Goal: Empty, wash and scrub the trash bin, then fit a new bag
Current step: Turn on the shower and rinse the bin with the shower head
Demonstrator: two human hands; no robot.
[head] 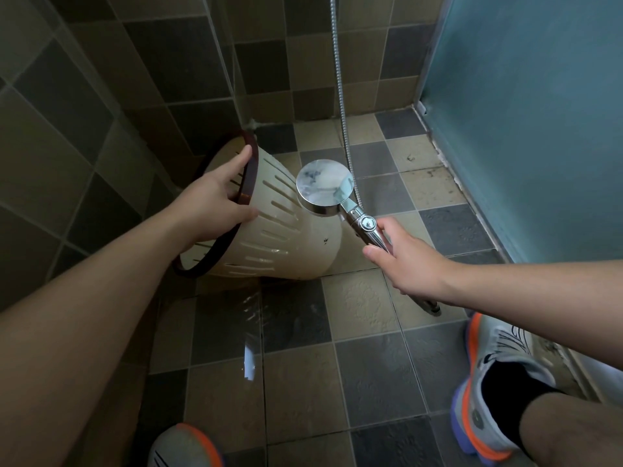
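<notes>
So we judge the washing under way: the cream slotted plastic trash bin with a dark brown rim (269,227) looks emptied, scrubbing and bagging remain. It lies tilted on the wet tiled floor (303,382), mouth towards the left wall, base towards the right. Our left hand (215,200) grips its rim; our right hand (408,257) holds the chrome shower head (325,185).

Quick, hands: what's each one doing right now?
Left hand: grips the tilted bin by its dark rim.
Right hand: holds the shower head by its handle, beside the bin.
</notes>
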